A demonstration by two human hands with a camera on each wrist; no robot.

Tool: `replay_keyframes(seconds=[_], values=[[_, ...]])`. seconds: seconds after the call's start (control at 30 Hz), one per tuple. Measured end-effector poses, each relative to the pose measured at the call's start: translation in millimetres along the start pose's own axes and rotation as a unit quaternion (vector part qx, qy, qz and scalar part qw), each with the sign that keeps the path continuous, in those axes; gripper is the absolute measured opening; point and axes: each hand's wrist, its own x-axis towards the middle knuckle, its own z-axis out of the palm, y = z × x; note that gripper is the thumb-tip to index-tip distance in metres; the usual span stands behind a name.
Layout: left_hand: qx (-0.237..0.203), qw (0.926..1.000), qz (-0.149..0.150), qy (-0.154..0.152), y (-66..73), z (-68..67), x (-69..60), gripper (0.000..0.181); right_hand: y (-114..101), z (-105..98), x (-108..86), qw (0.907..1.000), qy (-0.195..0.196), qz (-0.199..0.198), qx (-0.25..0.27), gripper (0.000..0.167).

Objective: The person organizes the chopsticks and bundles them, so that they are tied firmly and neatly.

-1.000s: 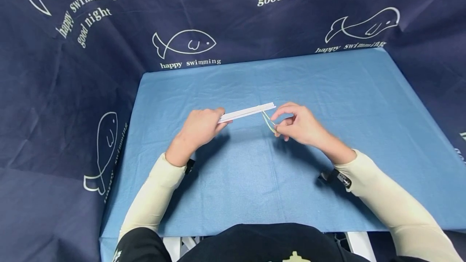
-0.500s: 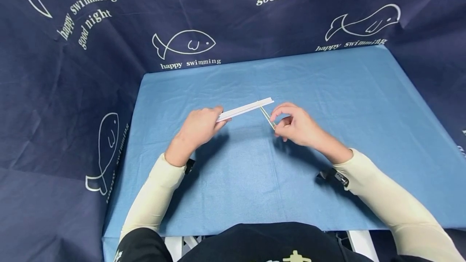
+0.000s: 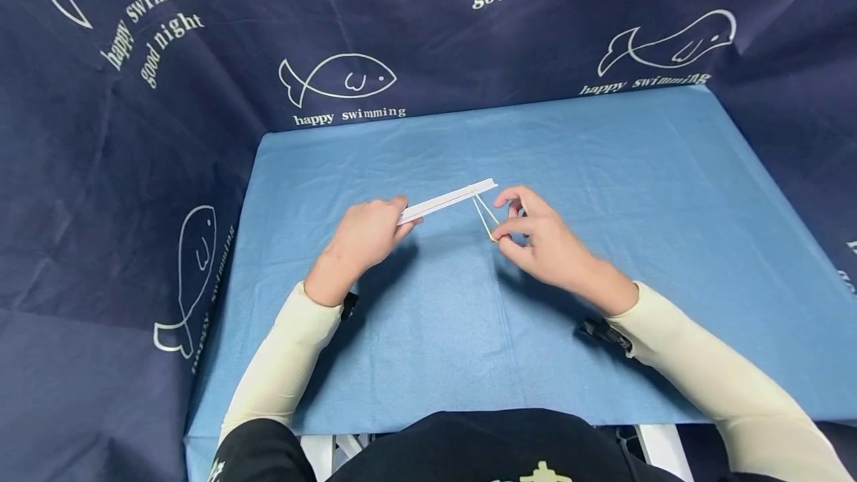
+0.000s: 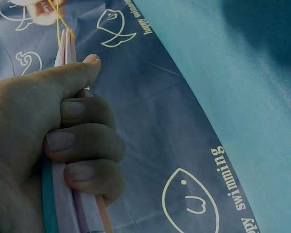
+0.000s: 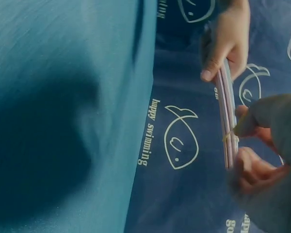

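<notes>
My left hand (image 3: 372, 235) grips one end of a bundle of long thin strips (image 3: 448, 199), which looks white from above. In the left wrist view the bundle (image 4: 63, 199) shows teal, lilac and orange layers under the curled fingers. A thin yellow rubber band (image 3: 483, 220) loops round the bundle near its far end and is stretched out toward me. My right hand (image 3: 545, 240) pinches the near end of that band between thumb and finger, apart from the strips. In the right wrist view the rubber band (image 5: 228, 137) crosses the bundle beside the right fingers.
A blue cloth (image 3: 428, 341) covers the table beneath both hands. Dark navy fabric (image 3: 469, 58) with fish drawings and lettering hangs behind the table and at its sides. White table legs (image 3: 659, 452) show at the near edge.
My right hand has shifted slightly left and turned, its upper fingers spreading from the pinch; the band's loop has moved left with it. The bundle's far end has risen a little in the head view.
</notes>
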Motion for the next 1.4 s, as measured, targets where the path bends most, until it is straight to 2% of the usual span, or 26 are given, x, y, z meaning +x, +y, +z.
replay_keyframes(seconds=[0.1,0.23,0.33,0.43,0.57,0.63,0.7,0.73,0.8,0.93,1.03,1.2,1.3,1.4], values=[[0.002,1.0000,-0.002,0.003,-0.7,-0.3,0.0,0.032,0.7,4.0,0.7,0.9956,0.027,-0.086,-0.027,0.016],[0.004,1.0000,-0.001,0.001,-1.0,-0.1,-0.1,0.033,1.7,6.6,1.5,0.9867,0.028,-0.159,-0.020,0.017],[0.003,1.0000,0.000,-0.004,-1.2,-0.3,-0.3,0.033,2.6,7.1,1.4,0.9821,0.018,-0.187,0.010,0.012],[-0.003,1.0000,-0.001,-0.008,-1.5,-0.7,-0.7,0.033,3.2,7.3,0.7,0.9809,0.010,-0.188,0.050,0.008],[-0.008,0.9999,-0.002,-0.013,-1.6,-1.2,-0.7,0.033,2.5,8.8,-1.2,0.9862,0.020,-0.131,0.099,0.008],[-0.009,0.9999,-0.001,-0.014,-1.6,-1.3,-0.6,0.033,1.1,9.8,-1.6,0.9885,0.036,-0.081,0.122,0.010],[-0.008,0.9999,0.001,-0.015,-1.6,-1.5,-0.4,0.032,0.7,10.7,-1.8,0.9858,0.051,-0.022,0.159,0.010],[-0.007,0.9998,0.002,-0.016,-1.5,-1.4,-0.5,0.032,0.4,10.8,-1.4,0.9820,0.056,0.009,0.180,0.010],[-0.007,0.9998,0.003,-0.017,-1.2,-1.2,-0.7,0.032,0.8,10.7,-0.4,0.9677,0.068,0.071,0.232,0.006],[-0.007,0.9998,0.007,-0.019,-0.2,-0.5,-1.2,0.031,2.6,9.0,2.5,0.9261,0.082,0.158,0.333,0.005],[-0.007,0.9997,0.012,-0.018,0.5,-0.1,-1.3,0.031,4.1,7.5,4.3,0.9053,0.086,0.190,0.370,0.005],[-0.011,0.9995,0.026,-0.016,1.7,-0.7,-1.8,0.032,7.1,5.1,5.4,0.8860,0.082,0.221,0.399,0.007],[-0.013,0.9990,0.039,-0.016,1.5,-0.8,-3.0,0.032,8.5,2.3,5.8,0.8849,0.077,0.224,0.401,0.007],[-0.018,0.9984,0.050,-0.020,0.4,-0.3,-4.2,0.032,9.4,-1.5,8.1,0.8929,0.073,0.222,0.385,0.008]])
